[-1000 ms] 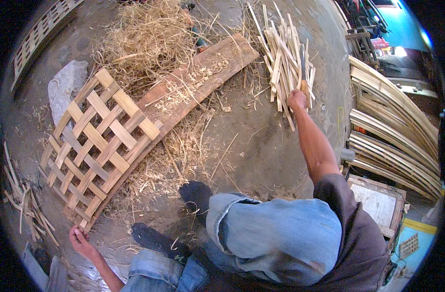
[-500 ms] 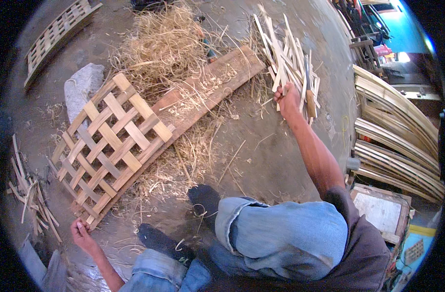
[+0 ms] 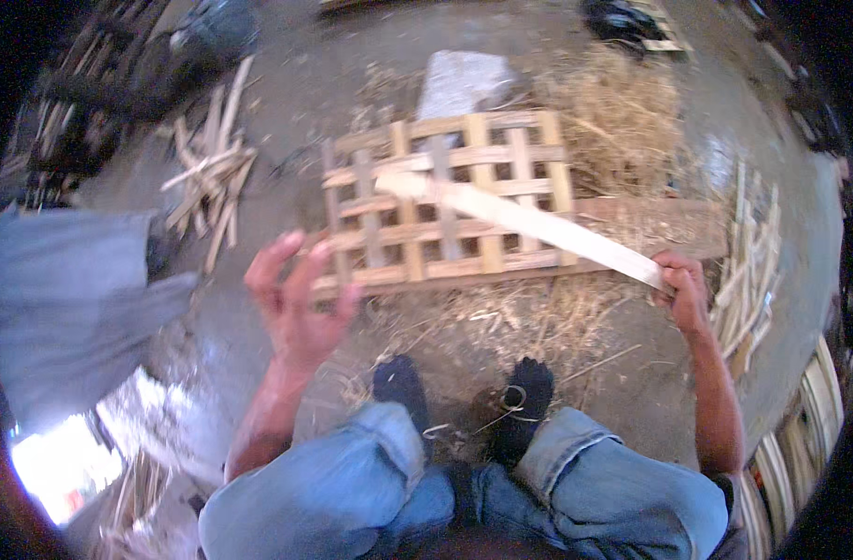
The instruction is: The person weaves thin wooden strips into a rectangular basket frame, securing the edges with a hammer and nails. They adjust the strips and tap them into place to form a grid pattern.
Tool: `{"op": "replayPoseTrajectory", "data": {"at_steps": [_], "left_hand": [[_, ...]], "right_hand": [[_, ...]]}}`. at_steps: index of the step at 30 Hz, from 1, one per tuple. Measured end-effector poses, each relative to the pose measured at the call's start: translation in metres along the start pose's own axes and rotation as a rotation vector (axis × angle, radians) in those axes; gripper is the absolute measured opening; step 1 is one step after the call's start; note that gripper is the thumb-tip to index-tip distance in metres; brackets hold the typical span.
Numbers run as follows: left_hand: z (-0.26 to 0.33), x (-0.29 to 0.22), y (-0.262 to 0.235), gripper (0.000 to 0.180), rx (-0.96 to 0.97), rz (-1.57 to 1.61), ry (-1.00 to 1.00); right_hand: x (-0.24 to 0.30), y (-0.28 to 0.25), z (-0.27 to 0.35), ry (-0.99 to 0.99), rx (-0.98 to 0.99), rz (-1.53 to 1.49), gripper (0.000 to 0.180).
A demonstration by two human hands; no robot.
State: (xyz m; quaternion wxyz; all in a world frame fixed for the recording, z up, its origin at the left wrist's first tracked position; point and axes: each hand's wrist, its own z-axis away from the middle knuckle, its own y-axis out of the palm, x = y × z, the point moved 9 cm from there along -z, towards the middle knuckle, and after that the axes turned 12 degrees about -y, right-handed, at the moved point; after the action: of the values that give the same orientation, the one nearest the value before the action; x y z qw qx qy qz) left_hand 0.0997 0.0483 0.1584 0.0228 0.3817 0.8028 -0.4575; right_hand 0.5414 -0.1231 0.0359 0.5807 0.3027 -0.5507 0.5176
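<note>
Where a second ago the right hand (image 3: 683, 289) was reaching into the pile of sticks (image 3: 748, 271) at three o'clock, it now grips one pale slat (image 3: 529, 222), fingers closed on its near end, laid across the lattice panel (image 3: 445, 196) at twelve. Left hand (image 3: 296, 303), fingers spread wide and empty, hovers at the panel's nine o'clock edge, ready to steady it.

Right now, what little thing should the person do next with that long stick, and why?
Probably lower the long wooden slat onto the woven lattice panel and steady it with the left hand. The right hand grips only one end, the far tip already lies over the lattice, and the left hand hovers open at the panel's near edge, holding nothing.
</note>
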Motion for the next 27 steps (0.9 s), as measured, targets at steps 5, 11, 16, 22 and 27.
{"op": "replayPoseTrajectory", "data": {"at_steps": [5, 11, 16, 22, 27], "left_hand": [[-0.006, 0.007, 0.050, 0.033, 0.745, 0.201, -0.189], [0.052, 0.044, 0.071, 0.032, 1.154, 0.615, -0.698], [0.077, 0.060, 0.077, 0.026, 0.973, 0.890, -0.987], [0.113, -0.018, 0.111, 0.024, 0.936, 1.218, -1.129], [0.135, -0.059, 0.114, 0.029, 1.154, 1.261, -1.058]], "right_hand": [[0.033, 0.074, -0.004, 0.405, 0.364, -0.316, 0.048], [0.037, 0.101, -0.015, 0.280, 0.365, -0.275, 0.072], [0.050, 0.131, -0.018, 0.156, 0.282, -0.619, 0.068], [0.047, 0.222, 0.034, -0.207, 0.594, 0.030, 0.038], [0.042, 0.250, 0.060, 0.016, 0.544, -0.115, 0.033]]}}
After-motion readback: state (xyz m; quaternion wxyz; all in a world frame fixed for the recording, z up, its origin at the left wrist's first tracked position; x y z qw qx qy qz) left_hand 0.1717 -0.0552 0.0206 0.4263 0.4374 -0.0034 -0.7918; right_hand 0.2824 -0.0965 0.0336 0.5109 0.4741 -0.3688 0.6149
